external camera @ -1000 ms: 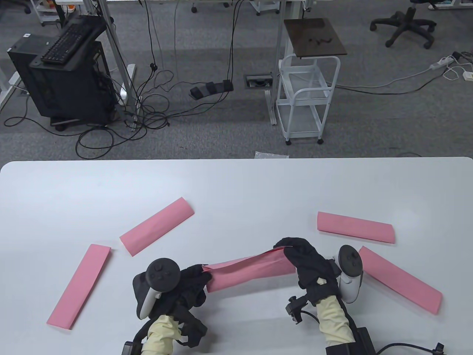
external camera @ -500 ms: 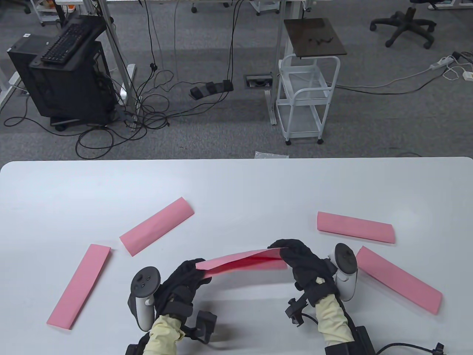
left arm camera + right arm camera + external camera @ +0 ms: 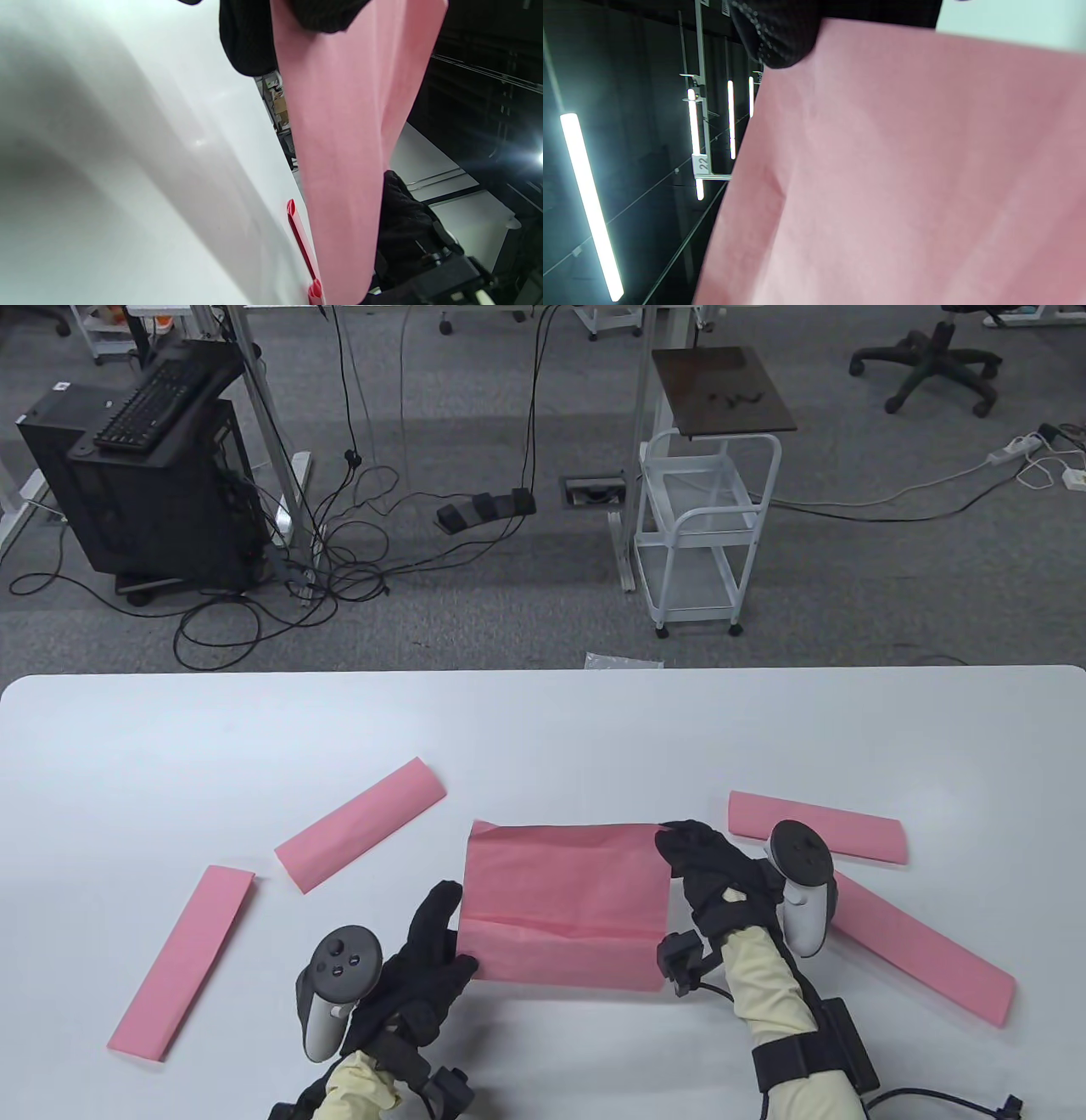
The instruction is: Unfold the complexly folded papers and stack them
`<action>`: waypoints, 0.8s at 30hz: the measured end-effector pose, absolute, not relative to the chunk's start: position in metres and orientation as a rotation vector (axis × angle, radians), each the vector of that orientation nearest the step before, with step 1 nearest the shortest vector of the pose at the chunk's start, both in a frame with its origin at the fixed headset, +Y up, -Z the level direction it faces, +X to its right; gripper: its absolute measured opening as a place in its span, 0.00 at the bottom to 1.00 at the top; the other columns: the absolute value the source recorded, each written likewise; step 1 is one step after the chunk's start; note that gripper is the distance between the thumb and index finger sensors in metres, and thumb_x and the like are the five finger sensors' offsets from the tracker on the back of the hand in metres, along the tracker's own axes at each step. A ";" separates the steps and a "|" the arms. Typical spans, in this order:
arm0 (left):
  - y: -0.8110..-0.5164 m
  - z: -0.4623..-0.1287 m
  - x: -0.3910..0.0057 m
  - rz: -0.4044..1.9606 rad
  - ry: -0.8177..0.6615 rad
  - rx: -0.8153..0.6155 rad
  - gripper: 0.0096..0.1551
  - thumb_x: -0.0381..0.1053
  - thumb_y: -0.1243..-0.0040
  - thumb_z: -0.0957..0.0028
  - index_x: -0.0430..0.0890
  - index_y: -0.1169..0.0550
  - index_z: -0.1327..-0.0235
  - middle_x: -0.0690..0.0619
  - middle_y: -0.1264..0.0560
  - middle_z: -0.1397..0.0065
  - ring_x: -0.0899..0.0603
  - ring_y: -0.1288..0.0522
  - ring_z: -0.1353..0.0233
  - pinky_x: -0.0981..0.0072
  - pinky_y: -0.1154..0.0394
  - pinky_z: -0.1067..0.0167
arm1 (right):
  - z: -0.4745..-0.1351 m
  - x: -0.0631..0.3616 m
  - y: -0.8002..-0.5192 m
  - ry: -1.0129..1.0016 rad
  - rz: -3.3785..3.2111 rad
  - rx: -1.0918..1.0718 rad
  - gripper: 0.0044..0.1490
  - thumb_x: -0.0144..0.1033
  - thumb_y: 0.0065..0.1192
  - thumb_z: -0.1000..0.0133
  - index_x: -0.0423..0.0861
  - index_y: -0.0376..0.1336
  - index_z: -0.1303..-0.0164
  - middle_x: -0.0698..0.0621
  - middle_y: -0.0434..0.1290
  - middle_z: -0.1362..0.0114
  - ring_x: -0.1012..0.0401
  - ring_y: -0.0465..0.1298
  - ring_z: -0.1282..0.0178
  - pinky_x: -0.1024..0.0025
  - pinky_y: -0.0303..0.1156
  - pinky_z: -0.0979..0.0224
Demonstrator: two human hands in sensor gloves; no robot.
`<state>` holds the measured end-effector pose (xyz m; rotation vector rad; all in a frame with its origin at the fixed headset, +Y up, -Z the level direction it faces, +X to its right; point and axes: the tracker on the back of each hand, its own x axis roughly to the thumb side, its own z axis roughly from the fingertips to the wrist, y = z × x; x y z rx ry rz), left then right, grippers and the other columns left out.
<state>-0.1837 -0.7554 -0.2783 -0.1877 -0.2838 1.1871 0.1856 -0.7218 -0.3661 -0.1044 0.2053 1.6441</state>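
Note:
A pink paper (image 3: 564,899), opened into a wide sheet with one crease across its lower part, hangs between my hands above the white table (image 3: 543,729). My left hand (image 3: 454,935) grips its lower left edge. My right hand (image 3: 674,848) pinches its upper right corner. In the left wrist view the sheet (image 3: 348,148) hangs from my fingers (image 3: 246,38), with the right hand (image 3: 403,237) behind it. In the right wrist view the sheet (image 3: 903,169) fills most of the frame under a fingertip (image 3: 780,34).
Several folded pink strips lie on the table: two on the left (image 3: 361,824) (image 3: 182,963) and two on the right (image 3: 816,826) (image 3: 925,950), the nearer right one partly under my right hand's tracker. One strip's edge shows in the left wrist view (image 3: 301,241).
The held strip has been opened from a narrow folded band into a wide sheet. My right hand moved up and away from me; my left hand turned and shifted slightly right.

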 end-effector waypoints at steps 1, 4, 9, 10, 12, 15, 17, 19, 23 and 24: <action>-0.754 -0.278 -0.182 1.173 -0.301 -0.143 0.47 0.43 0.46 0.42 0.69 0.60 0.26 0.61 0.27 0.34 0.43 0.28 0.25 0.41 0.49 0.20 | -0.368 0.187 -0.721 0.207 1.671 -0.134 0.22 0.35 0.61 0.44 0.37 0.69 0.45 0.46 0.80 0.49 0.48 0.77 0.40 0.41 0.51 0.22; -0.752 -0.278 -0.177 1.181 -0.382 -0.103 0.48 0.43 0.45 0.42 0.70 0.60 0.27 0.61 0.27 0.34 0.44 0.28 0.25 0.39 0.49 0.20 | -0.373 0.191 -0.721 0.234 1.738 -0.197 0.22 0.35 0.62 0.45 0.36 0.70 0.46 0.46 0.81 0.51 0.48 0.79 0.42 0.42 0.53 0.23; -0.753 -0.278 -0.174 1.090 -0.395 -0.115 0.41 0.44 0.43 0.44 0.63 0.49 0.23 0.62 0.25 0.35 0.45 0.27 0.26 0.39 0.47 0.21 | -0.378 0.191 -0.720 0.273 1.768 -0.195 0.22 0.35 0.62 0.44 0.36 0.69 0.46 0.46 0.81 0.51 0.48 0.79 0.43 0.42 0.53 0.23; -0.755 -0.278 -0.175 1.118 -0.376 -0.142 0.40 0.44 0.42 0.44 0.60 0.46 0.22 0.62 0.25 0.36 0.45 0.26 0.26 0.39 0.47 0.21 | -0.378 0.191 -0.720 0.276 1.770 -0.181 0.22 0.35 0.61 0.44 0.36 0.69 0.46 0.46 0.81 0.51 0.48 0.78 0.43 0.42 0.53 0.23; -0.758 -0.279 -0.176 1.180 -0.358 -0.170 0.33 0.44 0.41 0.44 0.59 0.37 0.26 0.61 0.24 0.36 0.44 0.25 0.27 0.38 0.46 0.21 | -0.380 0.191 -0.719 0.286 1.767 -0.163 0.22 0.35 0.61 0.44 0.36 0.69 0.45 0.46 0.80 0.50 0.48 0.78 0.42 0.42 0.52 0.23; -0.758 -0.280 -0.178 1.169 -0.357 -0.178 0.17 0.44 0.41 0.43 0.59 0.21 0.44 0.58 0.24 0.35 0.41 0.26 0.26 0.37 0.46 0.22 | -0.382 0.191 -0.717 0.306 1.733 -0.144 0.22 0.35 0.61 0.44 0.37 0.69 0.45 0.45 0.80 0.49 0.48 0.77 0.40 0.42 0.51 0.22; -0.756 -0.280 -0.179 1.081 -0.347 -0.186 0.16 0.44 0.42 0.42 0.58 0.21 0.45 0.55 0.26 0.30 0.38 0.28 0.24 0.36 0.46 0.23 | -0.386 0.193 -0.714 0.320 1.697 -0.121 0.22 0.35 0.61 0.44 0.37 0.69 0.44 0.46 0.80 0.48 0.47 0.76 0.39 0.41 0.50 0.22; -0.755 -0.280 -0.180 0.987 -0.365 -0.242 0.15 0.44 0.43 0.41 0.59 0.21 0.45 0.47 0.34 0.20 0.32 0.36 0.20 0.34 0.48 0.23 | -0.388 0.195 -0.710 0.280 1.674 -0.132 0.22 0.35 0.61 0.44 0.38 0.69 0.44 0.46 0.80 0.48 0.48 0.76 0.38 0.41 0.50 0.21; -0.753 -0.279 -0.181 0.905 -0.345 -0.256 0.16 0.44 0.45 0.40 0.62 0.21 0.44 0.36 0.38 0.17 0.27 0.37 0.20 0.32 0.47 0.25 | -0.391 0.200 -0.701 0.194 1.657 -0.141 0.22 0.36 0.60 0.43 0.39 0.68 0.43 0.47 0.80 0.47 0.49 0.76 0.37 0.42 0.49 0.20; -0.753 -0.280 -0.181 0.922 -0.355 -0.273 0.16 0.44 0.45 0.40 0.61 0.21 0.44 0.38 0.31 0.20 0.29 0.32 0.23 0.32 0.44 0.26 | -0.391 0.199 -0.700 0.206 1.655 -0.124 0.22 0.36 0.60 0.43 0.39 0.68 0.43 0.47 0.79 0.47 0.49 0.76 0.36 0.42 0.49 0.20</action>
